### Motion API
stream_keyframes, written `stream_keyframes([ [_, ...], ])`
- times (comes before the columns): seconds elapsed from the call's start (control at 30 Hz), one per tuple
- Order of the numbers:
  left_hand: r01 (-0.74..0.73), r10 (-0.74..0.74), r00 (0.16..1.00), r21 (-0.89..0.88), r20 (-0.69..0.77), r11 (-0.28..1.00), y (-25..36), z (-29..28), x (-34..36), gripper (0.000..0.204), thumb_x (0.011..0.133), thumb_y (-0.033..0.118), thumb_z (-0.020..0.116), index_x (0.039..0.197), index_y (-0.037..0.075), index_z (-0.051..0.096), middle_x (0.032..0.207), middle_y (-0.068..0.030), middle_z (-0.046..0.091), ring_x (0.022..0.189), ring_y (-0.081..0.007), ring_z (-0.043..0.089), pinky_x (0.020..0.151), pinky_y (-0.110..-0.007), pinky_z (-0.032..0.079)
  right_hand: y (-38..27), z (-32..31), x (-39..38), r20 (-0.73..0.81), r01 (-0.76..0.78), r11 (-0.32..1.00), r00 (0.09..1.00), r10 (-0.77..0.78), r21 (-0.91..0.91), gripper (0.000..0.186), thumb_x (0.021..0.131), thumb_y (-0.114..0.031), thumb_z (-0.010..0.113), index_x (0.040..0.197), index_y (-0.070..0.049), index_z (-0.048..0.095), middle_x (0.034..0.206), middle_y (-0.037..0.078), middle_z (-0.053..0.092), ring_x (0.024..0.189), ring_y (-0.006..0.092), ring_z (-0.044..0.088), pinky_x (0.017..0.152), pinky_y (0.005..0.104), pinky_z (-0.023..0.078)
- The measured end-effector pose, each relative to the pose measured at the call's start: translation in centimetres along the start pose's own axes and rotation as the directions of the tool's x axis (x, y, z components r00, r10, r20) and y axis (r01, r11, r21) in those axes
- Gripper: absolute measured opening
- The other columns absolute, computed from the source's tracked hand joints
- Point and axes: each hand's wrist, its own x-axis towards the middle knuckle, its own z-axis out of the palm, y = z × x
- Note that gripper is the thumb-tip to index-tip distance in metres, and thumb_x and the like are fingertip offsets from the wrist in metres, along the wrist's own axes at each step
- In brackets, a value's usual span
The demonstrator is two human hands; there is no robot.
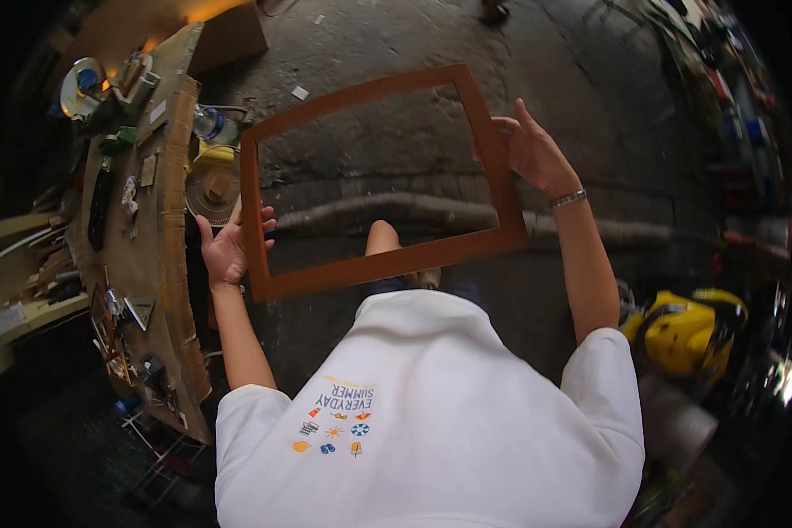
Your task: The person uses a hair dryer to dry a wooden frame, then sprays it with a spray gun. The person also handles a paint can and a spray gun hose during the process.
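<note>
A brown rectangular frame (508,185), with an open middle through which the floor and my leg show, is held up in front of me, slightly tilted. My left hand (229,246) grips its left side, fingers reaching behind and through the opening, thumb pointing up. My right hand (532,157) holds the right side near the upper part, with some fingers curled round the edge and one finger raised. A metal band is on my right wrist.
A cluttered wooden workbench (114,220) runs along my left, with a water bottle (216,125) and a round wire-guarded object (204,187) beside it. A yellow machine (678,334) stands at my right, near crowded shelving (739,106). The concrete floor (590,106) has a long raised strip crossing it.
</note>
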Motion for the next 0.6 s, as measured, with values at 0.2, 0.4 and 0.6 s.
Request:
stream_keyframes([
  [0.2, -0.059, 0.071, 0.984, 0.081, -0.165, 0.995, 8.9, -1.9, 16.3, 0.116, 0.08, 0.089, 0.029, 0.149, -0.005, 0.025, 0.143, -0.0298, 0.042, 0.125, -0.0401, 0.052, 0.088, -0.052, 0.056, -8.3, -2.8, 22.5, 0.047, -0.099, 0.995, 0.994, 0.1, -0.025, 0.077, 0.094, -0.071, 0.039, 0.121, -0.002, 0.061, 0.108, 0.018, 0.067, 0.104, 0.0307, 0.066, 0.092, 0.0437, 0.052],
  [0.4, -0.122, 0.14, 0.985, 0.167, -0.098, 0.978, 18.9, 0.4, 35.6, 0.116, 0.078, 0.091, 0.026, 0.148, -0.001, 0.031, 0.14, -0.0279, 0.047, 0.123, -0.0417, 0.054, 0.088, -0.049, 0.054, -14.4, -8.8, 43.5, -0.022, -0.192, 0.981, 0.981, 0.193, 0.038, 0.077, 0.092, -0.073, 0.041, 0.12, -0.004, 0.06, 0.106, 0.014, 0.066, 0.104, 0.0288, 0.063, 0.093, 0.0456, 0.05],
  [0.6, -0.074, 0.085, 0.996, 0.262, -0.03, 0.962, 32.5, 7.3, 57.2, 0.116, 0.08, 0.091, 0.013, 0.143, -0.004, 0.038, 0.138, -0.029, 0.048, 0.123, -0.0445, 0.054, 0.096, -0.047, 0.051, -23.8, -14.4, 61.8, -0.014, -0.18, 0.968, 0.983, 0.185, 0.177, 0.078, 0.092, -0.075, 0.038, 0.117, -0.005, 0.06, 0.103, 0.015, 0.066, 0.099, 0.03, 0.064, 0.09, 0.0461, 0.049],
])
